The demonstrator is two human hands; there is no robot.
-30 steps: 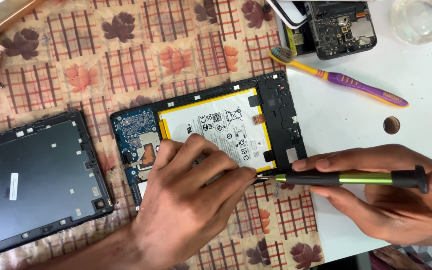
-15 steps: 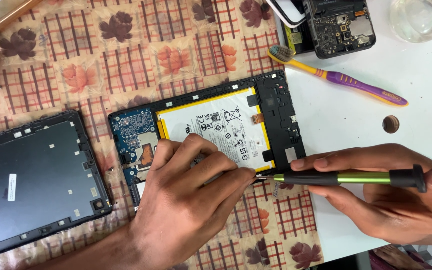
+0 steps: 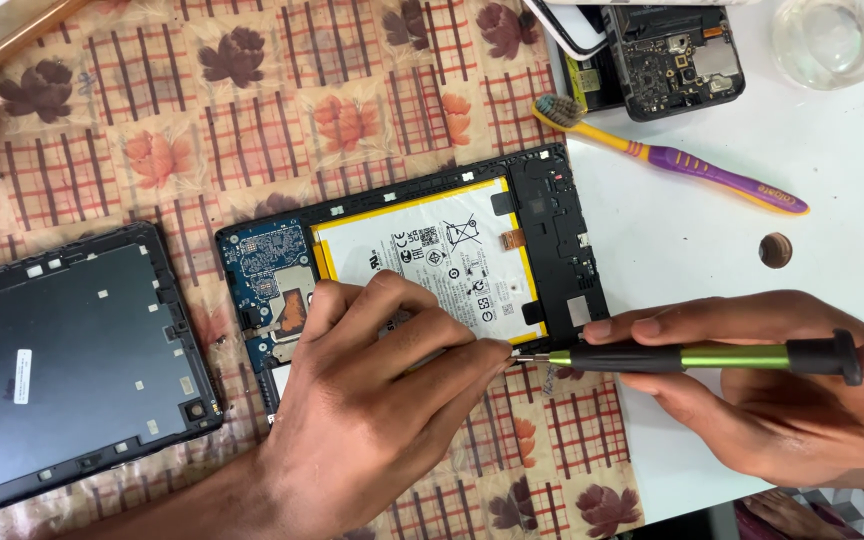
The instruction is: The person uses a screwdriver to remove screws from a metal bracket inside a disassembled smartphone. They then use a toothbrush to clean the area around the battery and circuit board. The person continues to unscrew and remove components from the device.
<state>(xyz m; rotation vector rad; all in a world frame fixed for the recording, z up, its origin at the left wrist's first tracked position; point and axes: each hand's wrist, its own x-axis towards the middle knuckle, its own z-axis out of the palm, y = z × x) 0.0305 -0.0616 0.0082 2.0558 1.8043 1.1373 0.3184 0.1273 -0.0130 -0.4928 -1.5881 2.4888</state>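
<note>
Opened tablet (image 3: 422, 270) lies mid-worktop, battery (image 3: 432, 250) exposed. Left hand (image 3: 372, 420) presses flat on its near edge, grip unclenched, holding nothing. Right hand (image 3: 782, 390) closed round green-and-black screwdriver (image 3: 692, 357), tip at near frame edge. Tablet likely thin, fragile; steady by frame, not battery. Screw hidden under fingertips.
</note>
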